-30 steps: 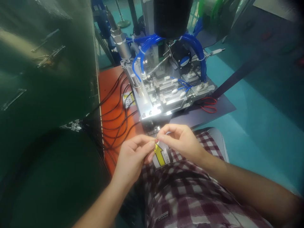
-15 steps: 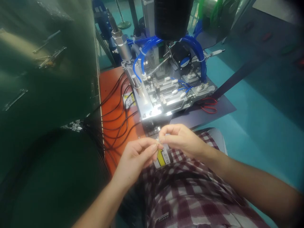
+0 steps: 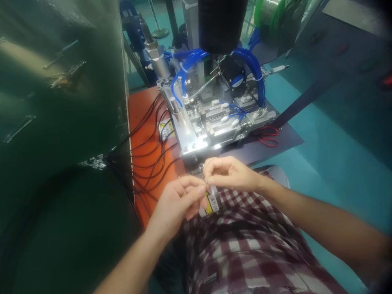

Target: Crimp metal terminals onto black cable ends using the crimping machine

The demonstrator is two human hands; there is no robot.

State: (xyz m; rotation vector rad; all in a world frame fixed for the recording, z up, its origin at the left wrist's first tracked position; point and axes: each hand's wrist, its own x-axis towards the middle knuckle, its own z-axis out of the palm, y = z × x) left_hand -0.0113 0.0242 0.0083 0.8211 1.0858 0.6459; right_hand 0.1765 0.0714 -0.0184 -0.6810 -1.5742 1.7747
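Fingertip to fingertip, my left hand [image 3: 179, 200] and my right hand [image 3: 229, 173] meet just in front of the machine's near edge. Each is pinched closed at thumb and forefinger. Something tiny lies where the fingertips come together, too small and covered to name. Below the fingers, a white label with a yellow arrow [image 3: 209, 202] shows partly. Ahead of my hands stands a metal machine [image 3: 196, 141] with blue air tubes [image 3: 257, 67] and white fittings.
On the left, a dark green table [image 3: 61, 216] bears a bundle of black cables with metal ends [image 3: 97, 162]. Several cables cross the orange base plate [image 3: 145, 122]. A red wire loop [image 3: 269, 141] lies at the machine's right. A green-rimmed spool [image 3: 271, 16] is at the back.
Both hands stay together at the same spot. Their fingertips have shifted very slightly, with the left fingers a little more spread below the pinch.
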